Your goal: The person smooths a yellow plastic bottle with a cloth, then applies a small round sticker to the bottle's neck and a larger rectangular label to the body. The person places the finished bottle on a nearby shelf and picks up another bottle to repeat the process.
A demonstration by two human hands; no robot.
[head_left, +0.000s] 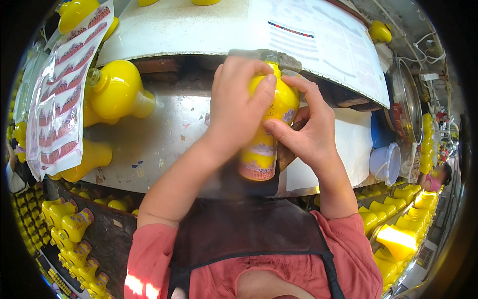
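A broad grey metal worktop (174, 129), scuffed and flecked with scraps, spreads before a seated or standing person, I cannot tell which, in a coral-red shirt (361, 254) and a dark apron (249, 226). Across its far side runs a long white panel (214, 32), closing off the space beyond the hands. Below the worktop, rows of glossy yellow flared vessels crowd both sides, at the left (74, 226) and the right (393, 236).

On the left, a long white sheet printed with repeated purplish-pink pictures (64, 94) drapes over large yellow round-bodied bottles, partly hiding them; one bottle (117, 89) bulges clear of its edge.

At centre, over the near part of the worktop, is a slim-waisted yellow bottle with purple and pink decoration (261, 154), neck pointing away from the person, base toward them. The left hand (240, 97) curls over its upper left side, thumb flat on the shoulder. The right hand (311, 127) makes a wide C, thumb and forefinger on the opposite side. Together they cover much of its upper half.

To the right sits a small white plastic bucket (386, 162). A lumpy greyish object (291, 61) crowds the bottle's neck.
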